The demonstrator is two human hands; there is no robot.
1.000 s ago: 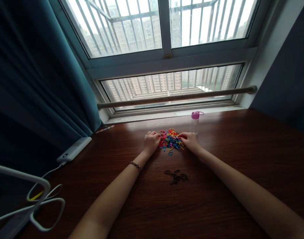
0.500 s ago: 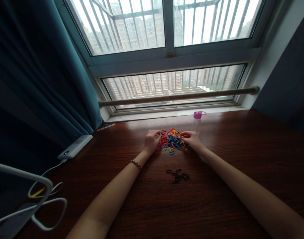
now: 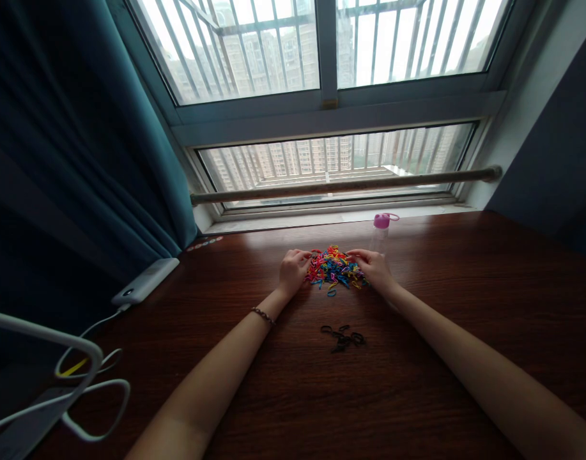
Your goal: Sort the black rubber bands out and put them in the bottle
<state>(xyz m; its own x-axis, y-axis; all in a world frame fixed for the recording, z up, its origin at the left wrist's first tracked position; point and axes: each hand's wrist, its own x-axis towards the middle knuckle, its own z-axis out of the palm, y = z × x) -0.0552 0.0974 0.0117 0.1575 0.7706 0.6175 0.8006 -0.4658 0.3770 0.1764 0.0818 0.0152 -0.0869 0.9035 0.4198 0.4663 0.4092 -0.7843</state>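
A heap of small, many-coloured rubber bands [image 3: 335,268] lies on the brown wooden tabletop. At its left edge is my left hand [image 3: 293,271], its fingers curled together against the outermost bands. My right hand [image 3: 373,268] reaches in from the right, with thumb and fingers drawn close at the heap's upper right edge. Whatever sits between the fingertips of either hand is too small to make out. Nearer to me, between my forearms, a small separate group of black rubber bands [image 3: 343,338] rests on the wood.
Behind my right hand stands a clear bottle with a pink cap [image 3: 381,221]. A white power bank [image 3: 146,281] with a cable lies to the left by the blue curtain [image 3: 144,160]. White tubing [image 3: 43,329] curves through the lower left. A window with a rail [image 3: 345,187] backs the table.
My right hand's fingers have shifted slightly up and back at the heap's right edge, showing more bands there. My left hand stays almost where it was. The black group looks the same.
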